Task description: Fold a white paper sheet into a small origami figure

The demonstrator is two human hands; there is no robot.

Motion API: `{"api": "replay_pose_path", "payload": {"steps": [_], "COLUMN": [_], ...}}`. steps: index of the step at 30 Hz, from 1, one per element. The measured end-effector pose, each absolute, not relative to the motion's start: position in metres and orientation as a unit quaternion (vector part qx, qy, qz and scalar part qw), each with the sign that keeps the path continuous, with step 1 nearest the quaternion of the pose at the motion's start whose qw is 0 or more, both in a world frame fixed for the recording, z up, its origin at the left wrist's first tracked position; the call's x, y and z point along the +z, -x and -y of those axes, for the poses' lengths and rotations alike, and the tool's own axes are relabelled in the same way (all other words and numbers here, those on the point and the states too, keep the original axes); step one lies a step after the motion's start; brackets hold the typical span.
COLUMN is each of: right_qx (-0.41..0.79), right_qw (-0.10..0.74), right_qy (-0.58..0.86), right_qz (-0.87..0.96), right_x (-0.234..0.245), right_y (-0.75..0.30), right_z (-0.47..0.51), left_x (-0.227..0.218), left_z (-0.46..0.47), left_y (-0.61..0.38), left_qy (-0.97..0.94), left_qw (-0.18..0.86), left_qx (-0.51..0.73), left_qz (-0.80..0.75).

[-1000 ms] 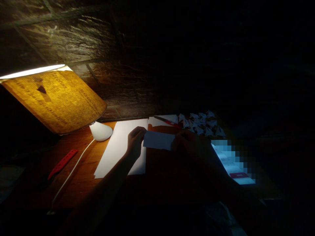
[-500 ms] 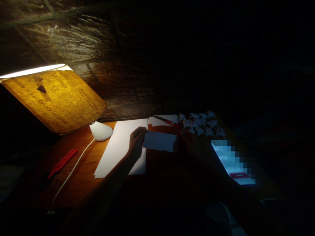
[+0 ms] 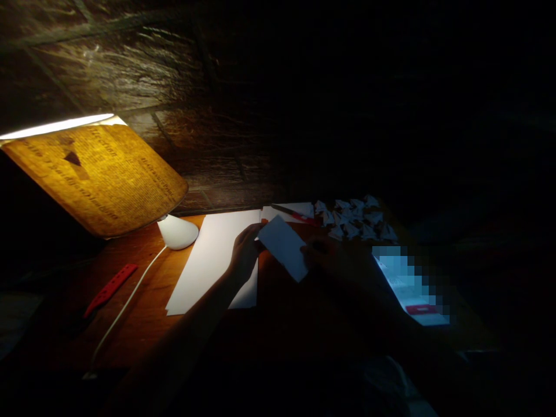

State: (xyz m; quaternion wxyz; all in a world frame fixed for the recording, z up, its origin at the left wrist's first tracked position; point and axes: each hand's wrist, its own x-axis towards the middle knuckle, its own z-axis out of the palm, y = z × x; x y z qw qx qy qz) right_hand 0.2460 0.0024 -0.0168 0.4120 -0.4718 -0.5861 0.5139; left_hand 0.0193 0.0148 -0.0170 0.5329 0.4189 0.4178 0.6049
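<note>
In a dark room lit by one lamp, both my hands hold a small white paper rectangle (image 3: 284, 246) above a wooden table (image 3: 143, 289). My left hand (image 3: 245, 252) pinches its left end. At the paper's right edge is my right hand (image 3: 325, 255), deep in shadow, its fingers closed on the paper. The paper is tilted, its right end lower. A larger white sheet (image 3: 215, 260) lies flat under my left hand.
A lamp (image 3: 99, 174) with a yellow printed shade and white base stands at the left, its white cord trailing forward. A red strip (image 3: 110, 288) lies left. Several small folded paper pieces (image 3: 358, 220), a red-handled tool (image 3: 295, 215) and a glowing phone (image 3: 410, 286) lie right.
The small paper has turned from lying level between my hands to a tilt, right end down. My left hand shifted slightly right; my right hand moved a little lower.
</note>
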Motion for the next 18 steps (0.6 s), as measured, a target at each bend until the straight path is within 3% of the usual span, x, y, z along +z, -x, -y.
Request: {"api": "replay_pose_path", "payload": {"steps": [3,6,18], "right_qx": [0.531,0.544,0.531], "right_qw": [0.433,0.424,0.415], "right_qy": [0.482,0.493,0.496], "right_qz": [0.546,0.53,0.547], "right_x": [-0.017,-0.016,-0.019], "right_y": [-0.247,-0.247,-0.244], "right_z": [-0.003,-0.002,-0.001], "left_x": [-0.019,-0.02,-0.023], "left_z": [-0.011,-0.006,-0.003], "left_y": [-0.023,-0.027,-0.03], "left_qy": [-0.464,-0.52,-0.544], "left_qw": [0.56,0.523,0.489], "left_qx": [0.559,0.52,0.508], "left_qz": [-0.397,-0.429,-0.455]}}
